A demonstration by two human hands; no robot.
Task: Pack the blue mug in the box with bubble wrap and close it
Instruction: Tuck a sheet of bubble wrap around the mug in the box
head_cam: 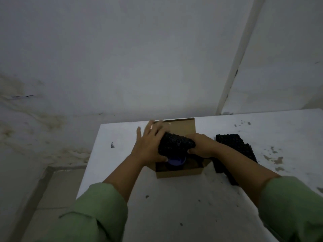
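Observation:
An open cardboard box (180, 172) sits on the white table, its far flap standing up. Over its opening I hold a bundle of black bubble wrap (175, 144) wrapped around the blue mug (175, 161), whose blue end shows below the wrap. My left hand (148, 145) presses flat against the bundle's left side with fingers spread. My right hand (201, 145) grips the bundle's right side with curled fingers. Most of the mug is hidden by the wrap.
More black bubble wrap (234, 154) lies on the table just right of the box, partly under my right forearm. The white table (174, 206) has scuffed, speckled paint; its left edge drops to a tiled floor. A wall stands close behind.

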